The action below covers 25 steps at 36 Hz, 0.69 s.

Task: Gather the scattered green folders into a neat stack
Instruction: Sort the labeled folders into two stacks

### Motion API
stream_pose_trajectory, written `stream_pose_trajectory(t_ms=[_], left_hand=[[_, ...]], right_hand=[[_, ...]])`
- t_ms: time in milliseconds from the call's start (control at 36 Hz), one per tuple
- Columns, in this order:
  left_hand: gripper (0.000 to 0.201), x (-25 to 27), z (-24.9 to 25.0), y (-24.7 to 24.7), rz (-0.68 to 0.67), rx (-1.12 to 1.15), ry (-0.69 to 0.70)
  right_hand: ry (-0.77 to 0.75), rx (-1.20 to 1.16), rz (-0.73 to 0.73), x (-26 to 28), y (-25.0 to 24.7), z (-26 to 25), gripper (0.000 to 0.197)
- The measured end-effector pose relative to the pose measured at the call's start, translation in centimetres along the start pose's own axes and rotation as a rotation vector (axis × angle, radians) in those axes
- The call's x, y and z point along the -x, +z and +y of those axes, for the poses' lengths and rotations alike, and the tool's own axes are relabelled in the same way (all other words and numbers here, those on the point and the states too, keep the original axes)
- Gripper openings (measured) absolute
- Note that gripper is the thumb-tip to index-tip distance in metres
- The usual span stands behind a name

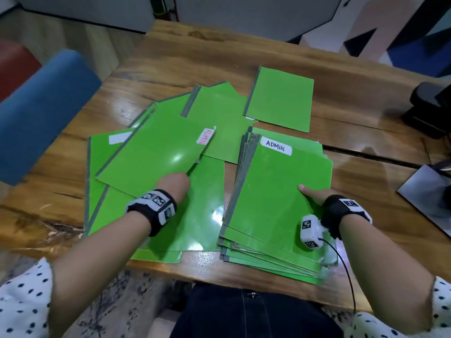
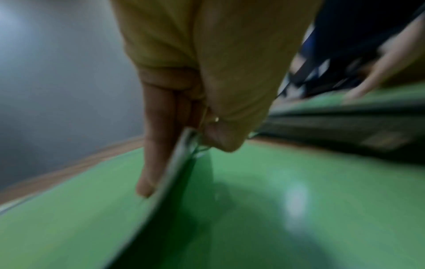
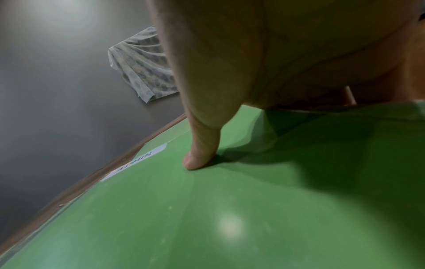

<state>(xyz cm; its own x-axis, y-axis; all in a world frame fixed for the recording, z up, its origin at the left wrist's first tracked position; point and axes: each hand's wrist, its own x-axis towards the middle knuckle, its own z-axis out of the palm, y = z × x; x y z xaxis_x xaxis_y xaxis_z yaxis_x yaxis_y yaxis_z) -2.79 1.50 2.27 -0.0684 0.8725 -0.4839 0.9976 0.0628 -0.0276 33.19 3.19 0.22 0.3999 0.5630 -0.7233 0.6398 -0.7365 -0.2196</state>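
Green folders lie scattered over the wooden table (image 1: 244, 52). My left hand (image 1: 173, 183) pinches the near edge of one folder with a red ADMIN label (image 1: 156, 154), thumb on top and fingers (image 2: 149, 163) beneath, and holds it tilted above the loose folders on the left (image 1: 195, 215). On the right, a rough stack of folders (image 1: 280, 191) has a black ADMIN label on top. My right hand (image 1: 314, 195) grips its right side, thumb (image 3: 198, 160) pressed on the top folder (image 3: 230, 218) and fingers hidden below. One folder (image 1: 280, 98) lies apart at the back, another (image 1: 219, 123) in the middle.
A blue chair (image 1: 41, 113) stands at the table's left edge, with a red seat (image 1: 12, 64) behind it. A black device (image 1: 429, 108) and a dark flat screen (image 1: 427, 191) sit on the right side. The stack overhangs the table's near edge.
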Motion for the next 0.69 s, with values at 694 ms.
stream_pose_trajectory(t_ms=[694], left_hand=[[0.085, 0.7, -7.2, 0.9, -0.056, 0.666, -0.605]], right_hand=[[-0.024, 0.006, 0.019, 0.5, -0.2, 0.1, 0.089]])
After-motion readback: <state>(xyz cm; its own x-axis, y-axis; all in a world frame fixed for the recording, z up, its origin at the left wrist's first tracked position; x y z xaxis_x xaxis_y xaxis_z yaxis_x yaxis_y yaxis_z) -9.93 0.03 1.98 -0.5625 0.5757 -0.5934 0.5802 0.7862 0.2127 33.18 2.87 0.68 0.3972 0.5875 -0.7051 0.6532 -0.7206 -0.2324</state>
